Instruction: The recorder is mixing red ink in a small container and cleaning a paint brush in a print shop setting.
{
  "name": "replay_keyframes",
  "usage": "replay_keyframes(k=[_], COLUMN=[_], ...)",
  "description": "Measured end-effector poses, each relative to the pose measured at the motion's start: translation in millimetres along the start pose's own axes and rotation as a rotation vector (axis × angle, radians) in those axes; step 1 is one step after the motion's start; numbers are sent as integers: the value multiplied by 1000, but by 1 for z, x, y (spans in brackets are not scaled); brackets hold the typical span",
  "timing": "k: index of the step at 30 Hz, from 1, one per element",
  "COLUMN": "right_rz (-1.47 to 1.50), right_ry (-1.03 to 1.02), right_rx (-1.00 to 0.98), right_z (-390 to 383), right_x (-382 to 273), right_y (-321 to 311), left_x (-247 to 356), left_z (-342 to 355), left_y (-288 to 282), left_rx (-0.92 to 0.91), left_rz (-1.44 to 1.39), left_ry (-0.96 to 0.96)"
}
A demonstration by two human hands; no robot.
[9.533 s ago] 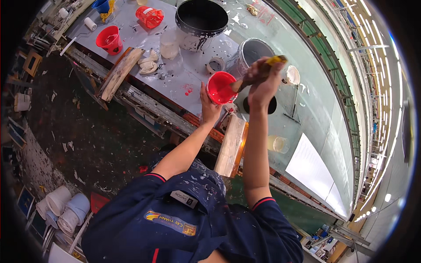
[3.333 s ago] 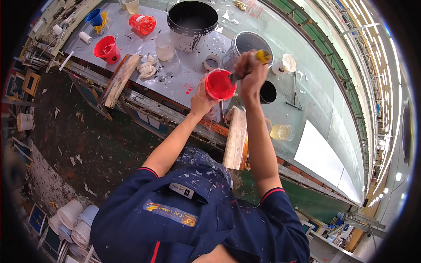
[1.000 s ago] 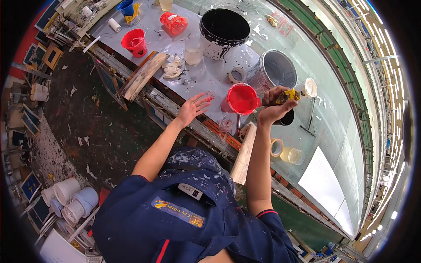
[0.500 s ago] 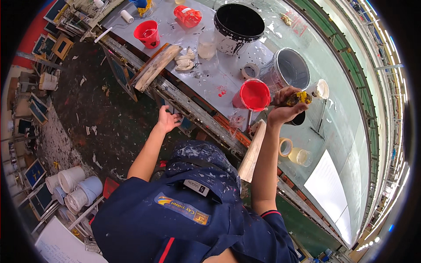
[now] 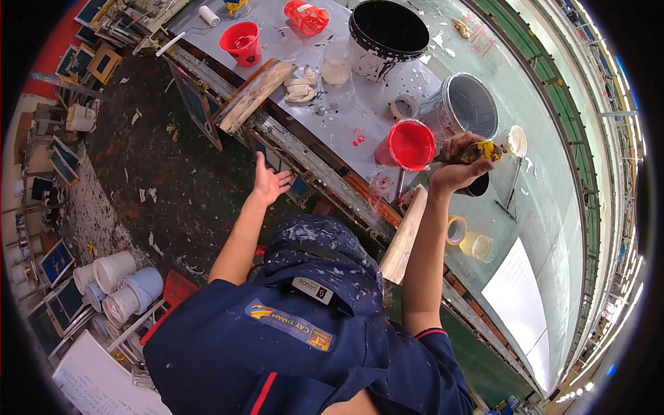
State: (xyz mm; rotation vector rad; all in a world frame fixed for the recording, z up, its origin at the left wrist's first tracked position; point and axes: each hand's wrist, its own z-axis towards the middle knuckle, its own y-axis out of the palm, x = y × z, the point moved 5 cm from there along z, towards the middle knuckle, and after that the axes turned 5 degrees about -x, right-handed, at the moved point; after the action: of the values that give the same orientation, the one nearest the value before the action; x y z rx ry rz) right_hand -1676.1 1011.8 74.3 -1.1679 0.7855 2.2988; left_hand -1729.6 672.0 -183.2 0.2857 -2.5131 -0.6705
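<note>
My right hand (image 5: pixel 453 166) is wrapped round a tool with a handle (image 5: pixel 482 151) crusted in yellow and dark paint. A little of its grey working end shows by the red cup (image 5: pixel 413 145), which holds red paint. The exact kind of tool is hard to make out. Just beyond stands a grey bucket (image 5: pixel 465 104), and a small dark cup (image 5: pixel 478 185) sits below my wrist. Off the table's near edge, my left hand (image 5: pixel 271 181) hangs in the air with its fingers spread and nothing in them. A thin stick (image 5: pixel 400 183) stands against the red cup.
Along the table (image 5: pixel 339 124) are a large black bucket (image 5: pixel 389 38), another red cup (image 5: pixel 241 43), a clear cup (image 5: pixel 337 66), a tape roll (image 5: pixel 404 107) and a crumpled cloth (image 5: pixel 301 88). Wooden pieces (image 5: pixel 257 95) jut over the near edge. White sheets (image 5: pixel 515 297) lie at right.
The whole view has shifted slightly, so the table's things appear farther right. My left hand has turned, its thumb now pointing up. My right hand keeps its grip beside the red cup.
</note>
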Motion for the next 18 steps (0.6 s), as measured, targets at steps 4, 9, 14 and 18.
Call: replay_keyframes(k=[4,9,14,18], right_rz=[-17,15,-29,-67], right_ry=[-2,-4,2,-20], right_rx=[9,34,32,69], right_z=[1,0,0,-3], right_x=[1,8,2,-1], right_y=[-5,-8,-7,-12], left_x=[18,63,85,99], left_z=[-21,-36,-95,-206], left_y=[5,79,224,320], left_rx=[-84,-66,-743,-999], left_rz=[-78,616,630,828], left_ry=[20,389,643,1255])
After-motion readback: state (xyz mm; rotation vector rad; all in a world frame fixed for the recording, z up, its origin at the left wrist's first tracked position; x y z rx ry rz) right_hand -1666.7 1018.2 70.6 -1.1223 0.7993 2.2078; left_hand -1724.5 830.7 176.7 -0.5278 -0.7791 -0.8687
